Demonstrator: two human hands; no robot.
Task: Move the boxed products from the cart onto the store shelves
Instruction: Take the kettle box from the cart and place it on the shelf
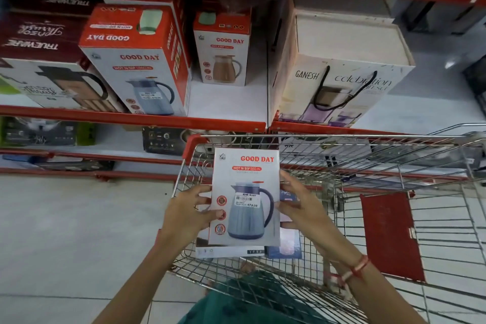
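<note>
A white and red Good Day jug box (246,197) is held upright over the wire cart (394,166). My left hand (188,212) grips its left side and my right hand (302,208) grips its right side. Under it in the cart lie a flat white box (223,251) and a blue box (285,248), both partly hidden. On the red-edged shelf (226,102) above stand a larger Good Day box (139,60) and a smaller Good Day box (223,52), with bare shelf between and in front of them.
A Ganesh Celebration box (339,71) with black cord handles stands right of the shelf divider. Dark Trueware boxes (39,34) fill the shelf's left end. Lower shelves (86,155) hold dark boxes. A red flap (389,234) hangs in the cart. Pale floor tiles lie left.
</note>
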